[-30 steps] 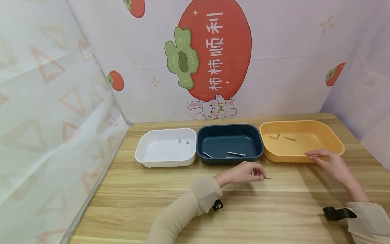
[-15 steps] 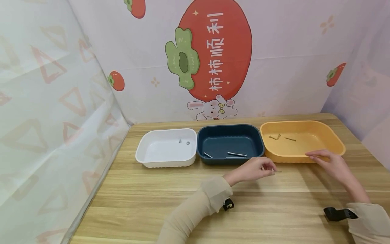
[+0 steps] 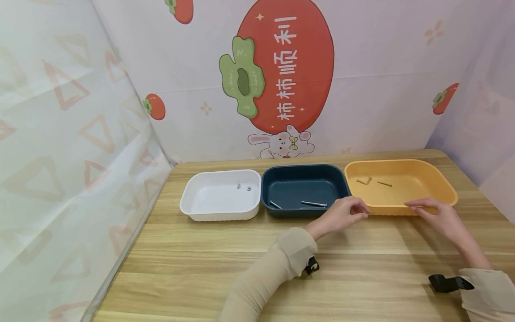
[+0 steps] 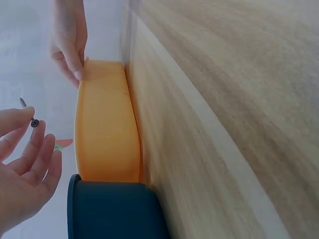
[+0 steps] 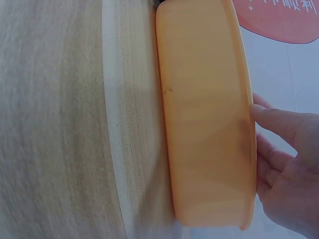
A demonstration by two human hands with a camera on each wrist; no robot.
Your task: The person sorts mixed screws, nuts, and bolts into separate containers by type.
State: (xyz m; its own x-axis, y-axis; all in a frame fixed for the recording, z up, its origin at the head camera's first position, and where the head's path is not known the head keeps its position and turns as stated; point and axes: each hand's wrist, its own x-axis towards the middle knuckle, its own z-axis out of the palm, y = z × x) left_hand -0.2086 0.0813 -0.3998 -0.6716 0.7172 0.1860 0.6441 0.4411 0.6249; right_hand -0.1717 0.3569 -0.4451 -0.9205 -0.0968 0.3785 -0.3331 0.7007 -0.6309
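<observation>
My left hand [image 3: 341, 213] pinches a small dark screw [image 4: 34, 123] between thumb and fingertips. It hovers by the near left corner of the yellow tray [image 3: 402, 209]. In the left wrist view the screw's head and pointed tip stick out from the fingers, while the head view barely shows it. With thumb and fingers, my right hand [image 3: 440, 218] holds the tray's near rim, as the right wrist view [image 5: 286, 164] also shows. Inside that tray lie a few brass-coloured screws [image 3: 384, 184].
Left of the yellow tray stands a dark blue tray [image 3: 306, 171] with several long silver screws [image 3: 314, 204]. A white tray [image 3: 219, 216] beside it holds two small metal pieces [image 3: 248, 188], perhaps nuts. All three trays line the back of the wooden table [image 3: 181, 268], before a printed cloth.
My left hand has moved right and away from me with the screw, from in front of the dark blue tray to the yellow tray's corner. The right hand stays on the rim.
</observation>
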